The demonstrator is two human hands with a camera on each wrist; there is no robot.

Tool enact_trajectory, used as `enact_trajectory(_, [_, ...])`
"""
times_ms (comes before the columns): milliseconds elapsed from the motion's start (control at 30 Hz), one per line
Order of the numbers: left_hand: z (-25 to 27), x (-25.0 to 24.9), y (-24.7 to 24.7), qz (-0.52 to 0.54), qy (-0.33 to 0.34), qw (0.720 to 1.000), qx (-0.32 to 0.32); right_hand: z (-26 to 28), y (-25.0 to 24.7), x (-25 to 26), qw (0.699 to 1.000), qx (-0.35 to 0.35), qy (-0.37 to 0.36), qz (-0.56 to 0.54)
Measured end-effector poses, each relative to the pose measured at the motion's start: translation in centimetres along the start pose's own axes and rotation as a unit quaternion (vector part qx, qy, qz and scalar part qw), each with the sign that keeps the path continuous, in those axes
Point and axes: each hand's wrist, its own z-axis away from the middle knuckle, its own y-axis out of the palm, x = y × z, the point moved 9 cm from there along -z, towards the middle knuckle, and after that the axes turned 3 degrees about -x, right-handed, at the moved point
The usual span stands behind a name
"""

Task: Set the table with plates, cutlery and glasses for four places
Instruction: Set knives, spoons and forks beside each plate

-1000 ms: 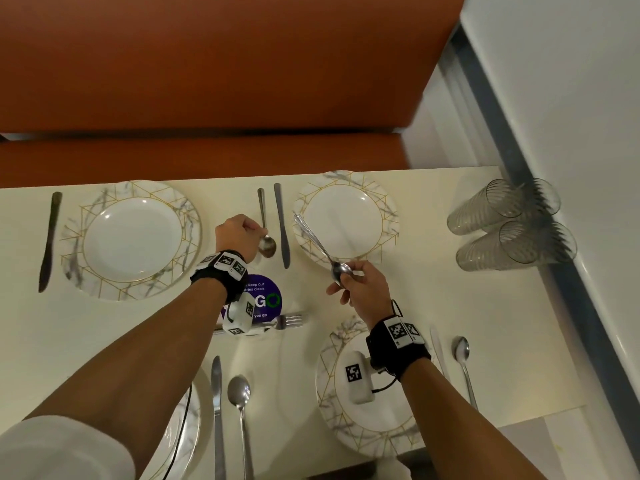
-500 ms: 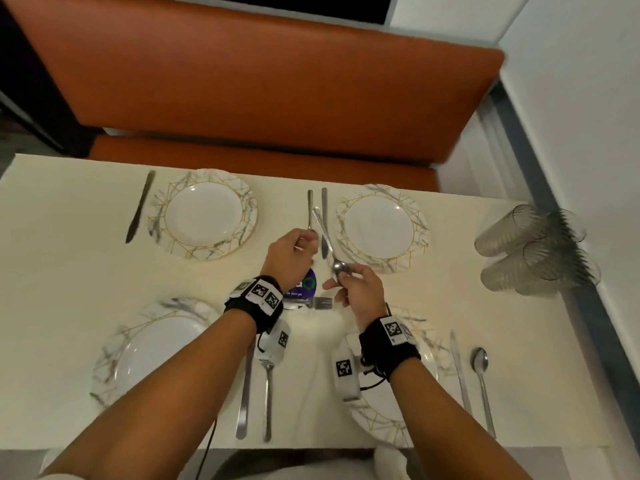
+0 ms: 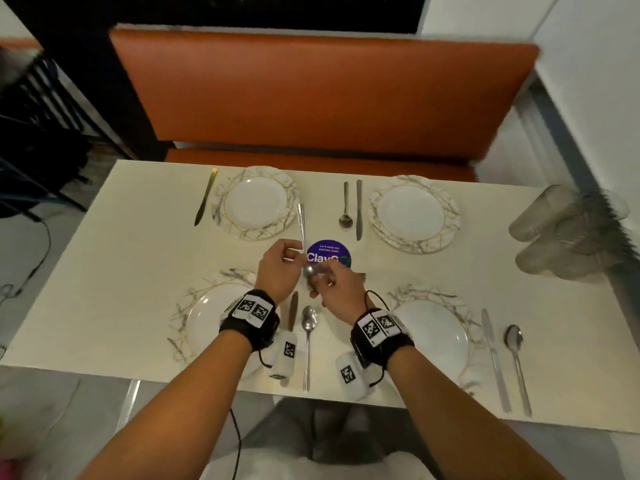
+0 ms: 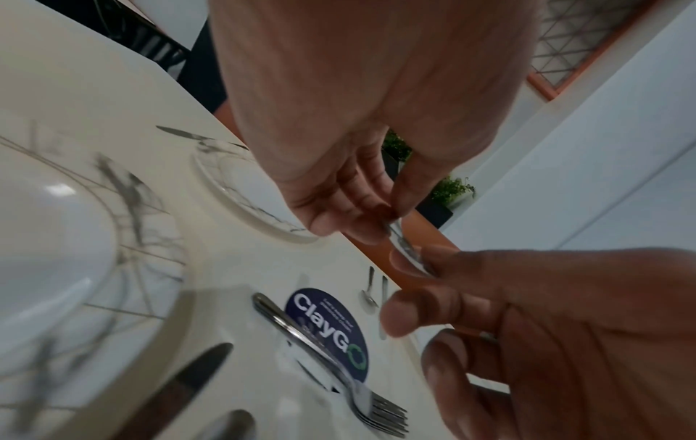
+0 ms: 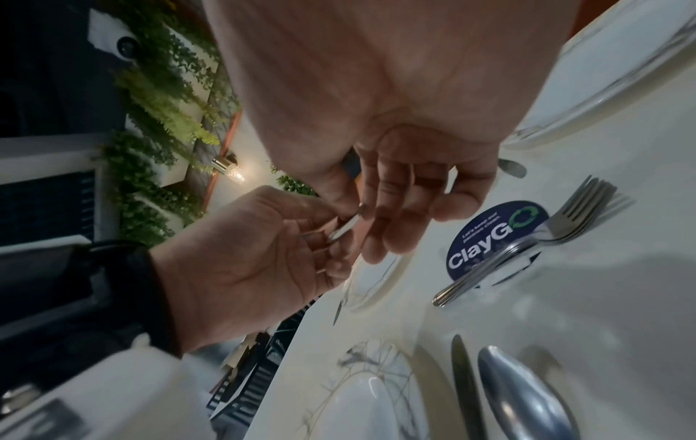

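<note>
Both hands meet over the middle of the cream table [image 3: 104, 271] on one steel spoon [image 3: 302, 223]. My right hand [image 3: 320, 277] pinches its bowl, and my left hand [image 3: 294, 258] pinches the handle, which points away from me. The left wrist view shows the left fingers [image 4: 361, 208] on the spoon [image 4: 405, 247]. Marbled plates sit far left [image 3: 256, 202], far right [image 3: 414, 214], near left [image 3: 207, 317] and near right [image 3: 436, 330]. Knives and spoons lie beside them. Several forks [image 4: 357, 387] rest stacked on a round blue sticker [image 4: 331, 324].
Clear glasses [image 3: 568, 233] lie on their sides, nested in stacks, at the table's right edge. An orange bench [image 3: 311, 98] runs along the far side. A white wall stands to the right, and a dark chair and cables are on the left.
My left hand left the far spoon and came to the spoon my right hand holds, so both now hold it. Both hands drew nearer to me, over the sticker.
</note>
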Motion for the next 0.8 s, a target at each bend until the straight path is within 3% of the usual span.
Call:
enact_trajectory(233, [-3.2, 3.2, -7.2, -0.017, -0.031, 0.999, -0.016, -1.6, 4.9, 2.9, 0.997, 0.045, -0.002, 0.056])
enact_trajectory(567, [-18.2, 8.1, -19.6, -0.145, -0.034, 0.989, 0.007, -8.3, 13.1, 4.1, 0.996, -0.021, 0.054, 0.061])
enact_trajectory(800, [-26.7, 11.3, -23.5, -0.253, -0.077, 0.964, 0.030, -9.8, 16.1, 3.4, 0.992, -0.046, 0.097, 0.066])
